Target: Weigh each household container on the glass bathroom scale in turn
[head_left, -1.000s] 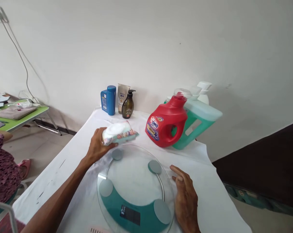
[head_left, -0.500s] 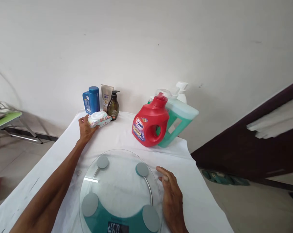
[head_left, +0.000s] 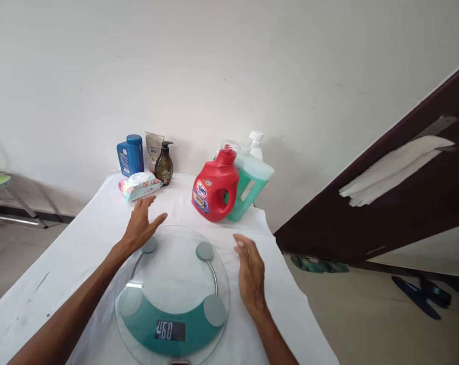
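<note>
- 1 table [head_left: 176,203]
- 1 scale [head_left: 172,294] on it, near side
- 1 red jug [head_left: 212,190], back
- 1 wipes pack [head_left: 140,185], back left
- Left hand [head_left: 142,223]: empty, thumb wide, between wipes pack and scale
- Right hand [head_left: 251,276]: empty, fingers together, beside scale's right rim

White-clothed table [head_left: 75,256] with glass scale [head_left: 172,299], wipes pack [head_left: 140,185], 1 red jug [head_left: 215,188], bottles [head_left: 164,166]

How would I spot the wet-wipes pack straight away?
On the white-covered table, look to the far left corner, by the wall. There, in front of two blue containers and just beyond the left hand, lies the wet-wipes pack. Unlike its standing neighbours, it lies flat: a low pack with pastel printed wrapping and a white lid on top.
</note>
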Demonstrator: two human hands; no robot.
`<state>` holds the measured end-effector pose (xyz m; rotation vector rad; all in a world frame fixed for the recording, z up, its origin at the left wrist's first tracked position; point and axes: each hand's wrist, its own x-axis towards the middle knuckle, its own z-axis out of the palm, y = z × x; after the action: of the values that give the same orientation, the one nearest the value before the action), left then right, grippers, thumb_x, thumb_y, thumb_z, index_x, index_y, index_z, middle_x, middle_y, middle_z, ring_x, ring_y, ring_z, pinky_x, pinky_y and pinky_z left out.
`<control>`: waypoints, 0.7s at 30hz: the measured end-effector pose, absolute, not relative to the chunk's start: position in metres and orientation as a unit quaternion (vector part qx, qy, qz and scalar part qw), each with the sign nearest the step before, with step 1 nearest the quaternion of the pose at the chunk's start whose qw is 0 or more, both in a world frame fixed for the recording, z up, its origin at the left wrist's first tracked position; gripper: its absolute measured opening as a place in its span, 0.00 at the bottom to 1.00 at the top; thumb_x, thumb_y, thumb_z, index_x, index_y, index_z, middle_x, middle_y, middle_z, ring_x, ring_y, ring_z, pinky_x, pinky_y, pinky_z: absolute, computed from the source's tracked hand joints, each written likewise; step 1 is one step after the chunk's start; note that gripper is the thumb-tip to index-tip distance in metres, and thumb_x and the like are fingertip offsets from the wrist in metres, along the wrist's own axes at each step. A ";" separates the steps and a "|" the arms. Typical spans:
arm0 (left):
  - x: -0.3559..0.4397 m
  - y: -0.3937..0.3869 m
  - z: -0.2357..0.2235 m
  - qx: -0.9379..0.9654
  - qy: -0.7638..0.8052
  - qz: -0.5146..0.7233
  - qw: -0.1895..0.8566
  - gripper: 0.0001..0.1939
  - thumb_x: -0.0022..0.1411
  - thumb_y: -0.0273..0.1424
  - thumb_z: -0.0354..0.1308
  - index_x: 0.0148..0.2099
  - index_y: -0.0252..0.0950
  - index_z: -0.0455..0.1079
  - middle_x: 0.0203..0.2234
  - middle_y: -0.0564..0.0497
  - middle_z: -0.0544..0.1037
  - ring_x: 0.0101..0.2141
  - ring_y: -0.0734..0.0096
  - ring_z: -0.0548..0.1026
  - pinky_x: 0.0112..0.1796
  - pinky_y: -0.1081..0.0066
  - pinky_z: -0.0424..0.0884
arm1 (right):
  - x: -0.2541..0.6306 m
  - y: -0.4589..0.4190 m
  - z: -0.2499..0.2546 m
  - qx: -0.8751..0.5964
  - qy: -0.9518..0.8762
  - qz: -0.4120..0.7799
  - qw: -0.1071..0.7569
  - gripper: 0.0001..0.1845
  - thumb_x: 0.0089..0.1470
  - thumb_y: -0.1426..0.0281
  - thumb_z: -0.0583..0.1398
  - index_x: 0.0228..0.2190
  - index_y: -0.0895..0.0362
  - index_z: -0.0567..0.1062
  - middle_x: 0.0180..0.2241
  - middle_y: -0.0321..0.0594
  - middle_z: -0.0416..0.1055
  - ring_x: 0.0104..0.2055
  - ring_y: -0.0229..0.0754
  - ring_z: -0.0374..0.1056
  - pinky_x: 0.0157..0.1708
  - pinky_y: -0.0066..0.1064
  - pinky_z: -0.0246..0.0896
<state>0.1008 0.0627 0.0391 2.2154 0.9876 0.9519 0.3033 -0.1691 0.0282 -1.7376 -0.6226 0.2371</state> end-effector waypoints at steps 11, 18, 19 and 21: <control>0.040 0.030 -0.003 0.740 0.385 0.363 0.415 0.25 0.67 0.53 0.56 0.53 0.40 0.73 0.50 0.43 0.80 0.52 0.52 0.80 0.56 0.49 0.76 | 0.376 -0.042 0.083 -0.685 -0.234 0.054 0.688 0.38 0.37 0.39 0.70 0.39 0.54 0.71 0.41 0.45 0.77 0.44 0.49 0.74 0.49 0.45 0.71; 0.040 0.030 -0.007 0.745 0.350 0.386 0.416 0.20 0.70 0.48 0.54 0.50 0.39 0.74 0.46 0.44 0.80 0.45 0.58 0.80 0.48 0.57 0.78 | 0.377 -0.027 0.074 -0.669 -0.268 0.133 0.681 0.33 0.34 0.42 0.74 0.19 0.52 0.65 0.13 0.28 0.59 0.19 0.34 0.55 0.20 0.31 0.59; 0.040 0.029 -0.008 0.747 0.346 0.385 0.417 0.19 0.71 0.48 0.54 0.49 0.39 0.75 0.45 0.44 0.80 0.44 0.59 0.80 0.47 0.58 0.77 | 0.374 -0.027 0.074 -0.666 -0.272 0.138 0.681 0.34 0.34 0.42 0.74 0.17 0.51 0.63 0.12 0.26 0.56 0.18 0.33 0.52 0.18 0.31 0.56; 0.040 0.029 -0.008 0.751 0.341 0.378 0.420 0.18 0.72 0.47 0.53 0.47 0.40 0.75 0.42 0.45 0.80 0.41 0.60 0.79 0.43 0.60 0.77 | 0.367 -0.026 0.073 -0.658 -0.265 0.135 0.692 0.35 0.34 0.42 0.74 0.16 0.50 0.60 0.11 0.25 0.53 0.16 0.32 0.48 0.15 0.31 0.51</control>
<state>0.0396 0.0288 -0.0078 1.8824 0.8558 0.9475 0.3667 -0.0257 0.0730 -1.4694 -0.5926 0.3009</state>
